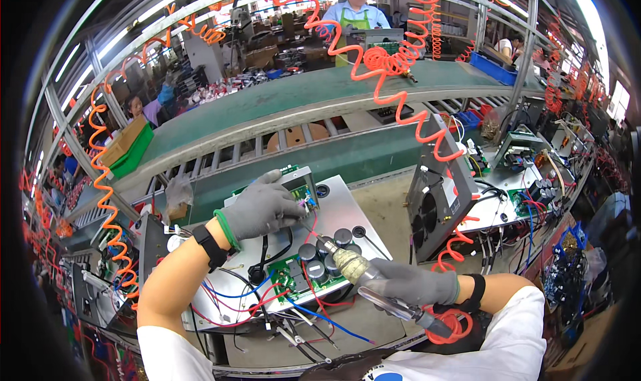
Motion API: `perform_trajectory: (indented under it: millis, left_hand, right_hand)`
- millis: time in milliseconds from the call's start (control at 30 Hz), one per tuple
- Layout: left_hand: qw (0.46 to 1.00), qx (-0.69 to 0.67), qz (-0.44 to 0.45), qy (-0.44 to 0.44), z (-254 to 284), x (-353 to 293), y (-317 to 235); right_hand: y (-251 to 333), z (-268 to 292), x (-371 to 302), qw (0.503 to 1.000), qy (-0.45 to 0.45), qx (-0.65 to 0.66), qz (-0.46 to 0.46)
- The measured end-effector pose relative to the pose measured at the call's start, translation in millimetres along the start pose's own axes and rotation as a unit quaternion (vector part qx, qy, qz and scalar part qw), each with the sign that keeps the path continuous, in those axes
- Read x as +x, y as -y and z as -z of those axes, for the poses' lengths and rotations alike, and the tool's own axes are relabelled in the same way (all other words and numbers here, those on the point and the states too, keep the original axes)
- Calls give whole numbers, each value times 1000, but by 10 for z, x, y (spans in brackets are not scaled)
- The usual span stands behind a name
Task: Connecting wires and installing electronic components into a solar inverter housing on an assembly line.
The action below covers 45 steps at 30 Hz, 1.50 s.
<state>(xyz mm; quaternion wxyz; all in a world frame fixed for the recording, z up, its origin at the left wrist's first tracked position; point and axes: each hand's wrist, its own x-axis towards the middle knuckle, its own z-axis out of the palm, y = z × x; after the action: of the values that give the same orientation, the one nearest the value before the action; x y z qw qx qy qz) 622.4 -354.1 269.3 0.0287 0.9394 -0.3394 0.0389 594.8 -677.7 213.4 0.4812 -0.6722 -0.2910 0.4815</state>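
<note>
My left hand [262, 211], in a grey glove with a green cuff, bends over a small upright circuit board in a metal bracket [304, 182]. Its fingertips come together by the driver's bit; what they pinch is hidden. In my right hand [420, 282], also gloved, is an air screwdriver [352, 266] with a tape-wrapped front, its bit angled up-left to the bracket. Below lies a silver metal panel [354, 211] carrying a green circuit board [288, 279] with several black capacitors [315, 270]. Red, blue and black wires trail from it.
A dark panel with fans [434, 204] stands upright to the right, near another wired assembly [514, 191]. Coiled orange air hoses [110, 201] hang around. Beyond runs a green conveyor [267, 114]; a person in a green apron [356, 17] stands across it.
</note>
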Motion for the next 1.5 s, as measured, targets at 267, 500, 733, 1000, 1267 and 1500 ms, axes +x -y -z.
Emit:
perform_trajectory:
  millis: [267, 500, 733, 1000, 1267, 1500]
  left_hand:
    - [999, -40, 31, 7, 13, 38, -4]
    - [999, 10, 29, 16, 10, 50, -35]
    - [999, 28, 20, 10, -20, 49, -17]
    - [1000, 14, 27, 6, -30, 28, -8]
    - [1000, 18, 7, 19, -13, 33, 20]
    - [997, 67, -30, -26, -78, -10, 44]
  right_hand:
    - [13, -14, -19, 1000, -19, -12, -12]
    - [35, -25, -46, 1000, -26, -14, -9]
    - [-51, -1, -25, 999, -17, -26, 7]
    - [-53, -12, 8, 998, -21, -56, -4]
    - [-49, -33, -17, 998, -30, -46, 13]
    - [-79, -28, 49, 991, -49, -118, 27]
